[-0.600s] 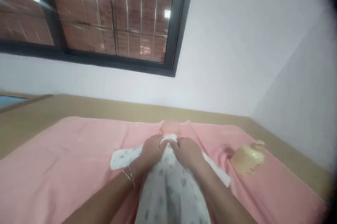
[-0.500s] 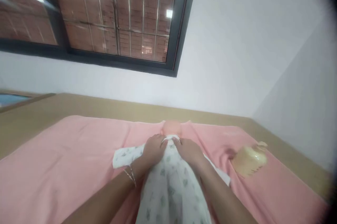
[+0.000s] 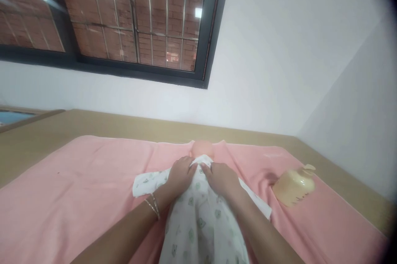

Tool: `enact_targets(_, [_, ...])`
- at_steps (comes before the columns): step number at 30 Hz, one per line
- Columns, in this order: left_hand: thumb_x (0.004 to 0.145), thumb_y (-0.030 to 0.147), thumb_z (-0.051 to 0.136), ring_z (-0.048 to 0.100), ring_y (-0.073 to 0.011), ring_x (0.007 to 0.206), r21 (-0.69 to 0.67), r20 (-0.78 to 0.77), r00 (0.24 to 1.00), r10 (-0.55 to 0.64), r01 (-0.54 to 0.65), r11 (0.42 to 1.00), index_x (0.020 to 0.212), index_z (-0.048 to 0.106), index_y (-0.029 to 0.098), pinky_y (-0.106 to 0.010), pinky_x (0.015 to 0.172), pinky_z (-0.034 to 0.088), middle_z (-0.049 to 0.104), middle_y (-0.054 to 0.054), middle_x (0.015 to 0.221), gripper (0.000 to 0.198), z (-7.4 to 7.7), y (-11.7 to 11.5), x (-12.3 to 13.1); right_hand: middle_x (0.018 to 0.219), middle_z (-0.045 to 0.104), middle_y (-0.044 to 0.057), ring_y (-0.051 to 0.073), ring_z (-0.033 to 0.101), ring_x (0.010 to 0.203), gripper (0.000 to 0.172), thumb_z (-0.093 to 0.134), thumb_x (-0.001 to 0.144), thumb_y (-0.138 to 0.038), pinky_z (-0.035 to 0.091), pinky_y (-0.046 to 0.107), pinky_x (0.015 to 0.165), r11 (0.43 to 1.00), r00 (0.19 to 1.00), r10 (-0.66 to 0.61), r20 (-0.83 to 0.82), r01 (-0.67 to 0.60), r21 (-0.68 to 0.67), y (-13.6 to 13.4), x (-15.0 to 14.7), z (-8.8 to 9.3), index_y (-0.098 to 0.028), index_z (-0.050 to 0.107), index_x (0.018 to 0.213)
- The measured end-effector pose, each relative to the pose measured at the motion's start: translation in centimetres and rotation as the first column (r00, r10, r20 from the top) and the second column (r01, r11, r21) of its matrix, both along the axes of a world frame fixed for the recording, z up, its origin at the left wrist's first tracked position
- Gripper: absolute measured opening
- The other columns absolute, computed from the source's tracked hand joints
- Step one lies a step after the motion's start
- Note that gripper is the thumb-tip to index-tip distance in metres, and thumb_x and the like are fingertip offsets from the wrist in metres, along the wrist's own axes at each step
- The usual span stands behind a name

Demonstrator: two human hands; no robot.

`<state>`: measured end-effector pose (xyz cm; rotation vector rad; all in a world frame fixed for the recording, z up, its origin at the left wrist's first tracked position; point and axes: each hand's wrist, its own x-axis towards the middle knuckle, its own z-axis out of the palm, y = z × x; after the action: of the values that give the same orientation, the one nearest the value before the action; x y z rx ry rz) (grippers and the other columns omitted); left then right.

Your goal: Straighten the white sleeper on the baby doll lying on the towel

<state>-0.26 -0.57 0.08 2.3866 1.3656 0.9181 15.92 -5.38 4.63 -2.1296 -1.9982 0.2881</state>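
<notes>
A white baby garment (image 3: pixel 198 218) with small greenish prints covers a doll, its long sleeves spread to both sides. The doll's smooth, rounded head (image 3: pixel 202 148) shows just beyond the collar; the body is hidden under the cloth. My left hand (image 3: pixel 181 175), with bracelets at the wrist, is closed on the garment's left side near the neck, thumb on the collar. Opposite it, my right hand (image 3: pixel 221 177) grips the right side of the collar the same way. The fingertips of both hands are partly hidden.
Beneath everything lies a pink blanket (image 3: pixel 102 181) on a wooden-looking surface (image 3: pixel 124 122). To the right rests a glossy pale yellow bottle-like thing (image 3: pixel 291 187) with dark marks and a knob. A white wall (image 3: pixel 257 69) and a dark-framed window (image 3: pixel 204 61) stand behind.
Both thumbs and the collar edge between them have shifted very slightly. The hands keep their hold on the garment, and the view has tilted a little.
</notes>
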Motion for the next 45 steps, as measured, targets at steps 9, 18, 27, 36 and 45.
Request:
enact_targets(9, [0.094, 0.036, 0.028, 0.054, -0.0189, 0.079, -0.062, -0.066, 0.997, 0.029, -0.033, 0.998, 0.081, 0.057, 0.018, -0.031, 0.072, 0.04, 0.062, -0.005, 0.085, 0.036, 0.4, 0.0, -0.1, 0.096, 0.066, 0.019, 0.028, 0.06, 0.091, 0.068, 0.015, 0.093, -0.057, 0.038, 0.035, 0.08, 0.996, 0.999, 0.051, 0.012, -0.052, 0.072, -0.3, -0.3, -0.1, -0.011, 0.066, 0.096])
enact_targets(18, [0.095, 0.03, 0.023, 0.054, -0.0209, 0.086, 0.066, -0.106, 0.993, 0.056, -0.049, 0.997, 0.09, 0.059, 0.017, -0.035, 0.08, 0.039, 0.062, -0.007, 0.092, 0.038, -0.5, -0.2, 0.4, 0.108, 0.065, 0.017, 0.027, 0.06, 0.097, 0.072, 0.015, 0.09, -0.064, 0.042, 0.034, 0.077, 0.988, 0.953, -0.048, -0.298, 0.001, -0.156, 2.2, 2.5, -1.3, -0.014, 0.066, 0.104])
enact_targets(27, [0.094, 0.043, 0.022, 0.058, -0.0213, 0.084, -0.126, -0.107, 0.989, 0.107, -0.12, 0.985, 0.087, 0.059, 0.019, -0.033, 0.075, 0.041, 0.065, -0.008, 0.09, 0.045, 0.6, -0.4, -0.2, 0.1, 0.065, 0.018, 0.03, 0.057, 0.097, 0.061, 0.022, 0.092, -0.055, 0.039, 0.038, 0.081, 0.994, 1.0, 0.002, -0.006, -0.001, 0.113, -0.4, -0.8, -0.1, -0.012, 0.064, 0.099])
enact_targets(36, [0.09, 0.057, 0.026, 0.057, -0.0214, 0.076, -0.155, -0.096, 0.988, 0.125, -0.138, 0.978, 0.082, 0.057, 0.021, -0.031, 0.068, 0.039, 0.064, -0.006, 0.082, 0.048, 0.0, -0.1, 0.3, 0.098, 0.065, 0.014, 0.025, 0.06, 0.092, 0.063, 0.017, 0.091, -0.061, 0.039, 0.033, 0.074, 0.987, 0.973, -0.159, -0.168, 0.157, -0.028, 2.5, 1.1, -3.1, -0.016, 0.06, 0.101])
enact_targets(45, [0.091, 0.055, 0.027, 0.056, -0.0198, 0.072, -0.165, -0.084, 0.99, 0.115, -0.128, 0.978, 0.078, 0.054, 0.021, -0.03, 0.064, 0.037, 0.062, -0.004, 0.079, 0.045, 0.6, -0.5, 0.2, 0.092, 0.066, 0.012, 0.023, 0.059, 0.087, 0.061, 0.017, 0.091, -0.06, 0.037, 0.03, 0.072, 0.988, 0.976, -0.148, -0.16, 0.152, 0.008, 2.1, 0.9, -3.2, -0.017, 0.06, 0.095])
